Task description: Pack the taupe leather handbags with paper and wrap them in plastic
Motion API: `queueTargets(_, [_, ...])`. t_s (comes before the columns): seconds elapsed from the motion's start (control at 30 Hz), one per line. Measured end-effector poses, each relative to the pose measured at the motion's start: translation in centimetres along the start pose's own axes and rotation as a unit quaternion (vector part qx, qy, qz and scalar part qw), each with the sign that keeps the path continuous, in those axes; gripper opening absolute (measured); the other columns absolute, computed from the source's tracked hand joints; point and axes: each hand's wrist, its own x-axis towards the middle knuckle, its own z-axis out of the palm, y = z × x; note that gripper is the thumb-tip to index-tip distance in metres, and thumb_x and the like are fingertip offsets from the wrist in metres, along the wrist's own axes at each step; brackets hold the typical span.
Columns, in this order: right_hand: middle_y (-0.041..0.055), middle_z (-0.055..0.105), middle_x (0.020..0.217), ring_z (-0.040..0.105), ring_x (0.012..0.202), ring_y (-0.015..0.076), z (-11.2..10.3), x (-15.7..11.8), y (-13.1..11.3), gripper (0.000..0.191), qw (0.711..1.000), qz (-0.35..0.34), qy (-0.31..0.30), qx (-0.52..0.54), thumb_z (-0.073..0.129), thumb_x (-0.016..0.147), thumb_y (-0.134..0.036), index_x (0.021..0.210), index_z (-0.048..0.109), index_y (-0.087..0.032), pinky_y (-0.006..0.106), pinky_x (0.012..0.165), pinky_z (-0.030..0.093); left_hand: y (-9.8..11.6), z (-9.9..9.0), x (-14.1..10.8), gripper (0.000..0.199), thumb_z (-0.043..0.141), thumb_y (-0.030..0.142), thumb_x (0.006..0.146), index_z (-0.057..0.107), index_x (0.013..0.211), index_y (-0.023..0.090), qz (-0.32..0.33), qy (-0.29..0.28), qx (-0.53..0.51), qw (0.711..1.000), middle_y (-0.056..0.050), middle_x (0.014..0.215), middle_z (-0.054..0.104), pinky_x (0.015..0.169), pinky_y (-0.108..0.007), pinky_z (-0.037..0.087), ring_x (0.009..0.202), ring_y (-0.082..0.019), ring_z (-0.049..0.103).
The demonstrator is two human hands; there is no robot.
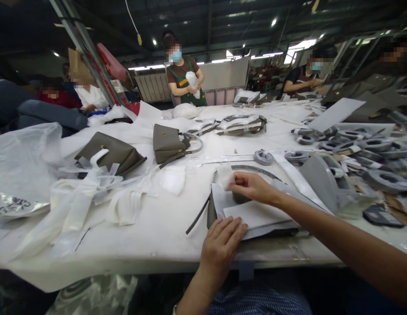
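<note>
Head view: part-covered bag (240, 198), cluttered wht tbl (175, 225), dim wkshop ceiling (193, 17) w/ lights (274, 22).

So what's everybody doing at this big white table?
A person's left hand lies flat on the edge of a white sheet, which rests over an olive-grey piece, perhaps a bag. The right hand seems to pinch a thin whitish piece above it. Two olive-grey handbags are to the left on the table. Across it, a masked co-worker holds a white bundle.
</note>
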Motion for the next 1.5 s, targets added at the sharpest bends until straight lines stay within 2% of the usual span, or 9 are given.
queueTargets(0.2, [0.004, 0.073, 0.104, 0.068, 0.098, 0.0175, 2.0, -5.3, -0.5, 0.017, 0.976, -0.097, -0.046, -0.19, 0.056, 0.093, -0.029, 0.103, 0.068, -0.022, 0.028, 0.091, 0.053, -0.1, -0.2, -0.2, 0.038, 0.048, 0.02, 0.1, 0.052, 0.137, 0.022, 0.01, -0.025, 0.009, 1.0, -0.002, 0.138, 0.058, 0.111, -0.038, 0.045, 0.126, -0.019, 0.053])
queueTargets(0.33, [0.0071, 0.073, 0.108, 0.069, 0.101, 0.0191, 2.9, -7.1, 0.4, 0.022, 0.952, -0.157, 0.007, -0.263, 0.051, 0.097, -0.027, 0.107, 0.069, -0.022, 0.03, 0.09, 0.056, -0.1, 0.1, -0.6, 0.044, 0.05, 0.019, 0.099, 0.046, 0.142, 0.024, -0.005, -0.037, -0.007, 0.999, -0.005, 0.14, 0.055, 0.114, -0.039, 0.041, 0.126, -0.019, 0.052])
queueTargets(0.77, [0.0043, 0.075, 0.107, 0.071, 0.101, 0.016, 3.1, -9.9, 0.7, 0.019, 0.956, -0.227, 0.027, -0.184, 0.058, 0.09, -0.012, 0.101, 0.07, -0.021, 0.027, 0.094, 0.058, -0.4, 0.9, -1.2, 0.032, 0.054, 0.026, 0.097, 0.055, 0.125, 0.012, -0.023, 0.02, -0.062, 0.998, -0.012, 0.123, 0.064, 0.11, -0.041, 0.048, 0.119, -0.021, 0.059])
queueTargets(0.97, [0.0078, 0.074, 0.108, 0.069, 0.105, 0.0172, 3.1, -10.8, -0.3, 0.015, 0.936, -0.275, -0.008, -0.221, 0.06, 0.09, -0.014, 0.099, 0.071, -0.018, 0.029, 0.101, 0.054, -0.4, 0.7, -1.2, 0.042, 0.052, 0.021, 0.097, 0.047, 0.139, 0.019, -0.038, 0.046, -0.066, 0.996, -0.013, 0.143, 0.051, 0.106, -0.038, 0.049, 0.128, -0.021, 0.052])
queueTargets(1.13, [0.0029, 0.075, 0.078, 0.07, 0.073, 0.0139, 1.2, -8.6, -1.7, 0.026, 0.951, -0.182, 0.041, -0.247, 0.054, 0.096, -0.028, 0.079, 0.071, -0.018, 0.023, 0.072, 0.056, -0.3, 0.1, -1.0, 0.042, 0.042, 0.016, 0.101, 0.046, 0.142, 0.023, 0.01, 0.015, -0.023, 1.0, -0.001, 0.139, 0.057, 0.114, -0.04, 0.041, 0.132, -0.018, 0.048])
queueTargets(1.2, [0.0054, 0.076, 0.091, 0.071, 0.084, 0.0176, 0.2, -6.3, -0.9, 0.028, 0.935, -0.12, 0.094, -0.322, 0.051, 0.097, -0.033, 0.089, 0.073, -0.019, 0.027, 0.08, 0.055, -0.3, 0.0, -1.0, 0.042, 0.042, 0.015, 0.101, 0.047, 0.142, 0.023, 0.014, 0.01, -0.015, 1.0, 0.0, 0.141, 0.055, 0.115, -0.04, 0.04, 0.134, -0.018, 0.045])
queueTargets(1.3, [0.0122, 0.071, 0.118, 0.065, 0.111, 0.0264, -0.5, -2.6, 1.0, 0.033, 0.89, -0.037, -0.006, -0.454, 0.046, 0.098, -0.035, 0.111, 0.071, -0.017, 0.038, 0.098, 0.049, -0.2, -0.1, -1.1, 0.042, 0.041, 0.013, 0.1, 0.048, 0.141, 0.022, 0.016, 0.007, -0.009, 1.0, 0.001, 0.142, 0.053, 0.114, -0.039, 0.041, 0.136, -0.019, 0.043])
queueTargets(1.4, [0.0135, 0.073, 0.11, 0.066, 0.106, 0.0273, 0.2, -0.2, 2.5, 0.036, 0.862, -0.014, -0.125, -0.492, 0.042, 0.1, -0.033, 0.106, 0.073, -0.016, 0.043, 0.101, 0.044, -0.2, -0.1, -1.1, 0.041, 0.04, 0.015, 0.101, 0.049, 0.14, 0.021, 0.015, 0.01, -0.006, 1.0, 0.002, 0.142, 0.053, 0.114, -0.038, 0.04, 0.136, -0.019, 0.044])
queueTargets(1.5, [0.0115, 0.073, 0.109, 0.064, 0.11, 0.0246, 1.5, 0.7, 2.8, 0.036, 0.865, -0.034, -0.149, -0.479, 0.04, 0.1, -0.032, 0.103, 0.073, -0.019, 0.044, 0.108, 0.037, -0.2, 0.0, -1.2, 0.039, 0.041, 0.016, 0.101, 0.05, 0.139, 0.022, 0.016, 0.017, -0.003, 1.0, 0.004, 0.141, 0.054, 0.115, -0.037, 0.039, 0.135, -0.018, 0.045])
